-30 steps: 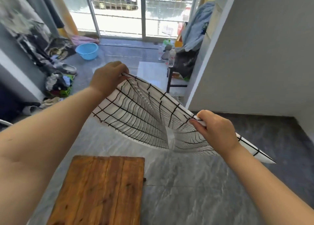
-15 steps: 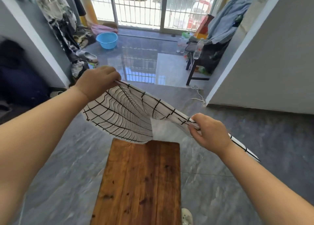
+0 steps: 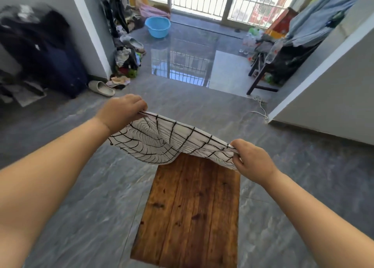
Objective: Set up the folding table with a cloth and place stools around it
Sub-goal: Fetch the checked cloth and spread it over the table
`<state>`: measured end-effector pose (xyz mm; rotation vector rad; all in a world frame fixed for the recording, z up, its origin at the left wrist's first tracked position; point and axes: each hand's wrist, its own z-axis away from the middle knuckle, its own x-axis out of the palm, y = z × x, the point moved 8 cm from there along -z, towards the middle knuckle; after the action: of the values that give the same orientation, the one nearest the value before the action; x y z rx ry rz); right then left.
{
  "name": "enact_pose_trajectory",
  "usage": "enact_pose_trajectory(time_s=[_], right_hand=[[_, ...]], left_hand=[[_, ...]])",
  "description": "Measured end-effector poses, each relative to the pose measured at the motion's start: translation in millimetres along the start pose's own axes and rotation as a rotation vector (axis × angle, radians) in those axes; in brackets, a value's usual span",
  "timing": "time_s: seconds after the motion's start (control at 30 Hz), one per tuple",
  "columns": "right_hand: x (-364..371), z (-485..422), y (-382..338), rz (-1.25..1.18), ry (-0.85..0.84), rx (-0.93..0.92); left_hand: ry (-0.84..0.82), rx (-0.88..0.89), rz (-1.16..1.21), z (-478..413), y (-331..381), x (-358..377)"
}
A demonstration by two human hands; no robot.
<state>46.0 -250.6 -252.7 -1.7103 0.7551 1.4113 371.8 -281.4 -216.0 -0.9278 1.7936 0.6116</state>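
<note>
A brown wooden folding table (image 3: 190,211) stands on the grey floor in front of me, its plank top bare except at the far end. A white cloth with a black grid pattern (image 3: 162,144) hangs stretched between my hands above that far end. My left hand (image 3: 121,110) pinches the cloth's far left corner, held high and to the left of the table. My right hand (image 3: 253,160) grips the cloth's right edge just over the table's far right corner. The cloth sags in folds between them and hides the table's far edge. No stools are in view.
A blue basin (image 3: 157,27) sits far back near the barred glass door. Slippers (image 3: 101,88) and a pile of clothes lie by the left wall beside a dark suitcase (image 3: 60,65). A dark chair (image 3: 269,69) draped with clothes stands at the right, next to a white wall corner (image 3: 303,97).
The view has shifted so the table now lies centred under my arms. Both hands have lowered the cloth, which now overlaps the table's far end.
</note>
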Motion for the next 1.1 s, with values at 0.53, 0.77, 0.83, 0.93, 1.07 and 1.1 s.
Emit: enact_pose_trajectory(time_s=[0.53, 0.77, 0.83, 0.93, 1.07, 1.1], right_hand=[[-35, 8, 71, 0.027, 0.036, 0.074], [-41, 18, 94, 0.033, 0.035, 0.008], [-41, 24, 102, 0.037, 0.037, 0.024], [-40, 31, 114, 0.024, 0.048, 0.079], [-37, 31, 125, 0.0, 0.066, 0.137], [-36, 29, 128, -0.003, 0.074, 0.154]], left_hand=[[-0.296, -0.283, 0.083, 42, 46, 51], [-0.484, -0.38, 0.053, 40, 72, 74], [-0.433, -0.448, 0.082, 31, 72, 72], [-0.336, -0.549, 0.13, 15, 66, 66], [-0.279, -0.571, 0.077, -11, 49, 63], [-0.27, -0.568, 0.062, -18, 43, 64]])
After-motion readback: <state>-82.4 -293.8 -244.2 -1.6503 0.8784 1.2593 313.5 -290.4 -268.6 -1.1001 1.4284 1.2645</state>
